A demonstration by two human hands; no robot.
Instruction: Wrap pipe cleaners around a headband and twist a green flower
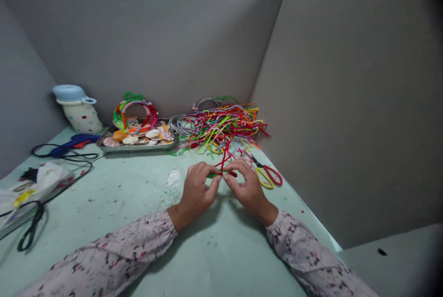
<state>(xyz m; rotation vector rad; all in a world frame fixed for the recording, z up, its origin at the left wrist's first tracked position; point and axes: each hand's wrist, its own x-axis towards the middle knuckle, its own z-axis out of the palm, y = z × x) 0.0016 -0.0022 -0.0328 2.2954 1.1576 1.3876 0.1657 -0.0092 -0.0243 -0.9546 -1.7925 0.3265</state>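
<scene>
The left hand (198, 185) and right hand (246, 184) meet above the counter (131, 204), fingertips pinched on a red pipe cleaner (225, 158) wound around a green piece (212, 175) held between them. The red strand runs up into a heap of coloured pipe cleaners (223, 126) just behind. Scissors (266, 175) lie beside the right hand. Farther left sits a metal tray of seashells (138, 140) with wrapped hoops (134, 112).

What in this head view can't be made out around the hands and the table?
- How the red pipe cleaner and green piece join: covered by the left hand and right hand.
- Contents of the plastic bag: cut by the left edge.
- The shells on the metal tray: too small to count.
</scene>
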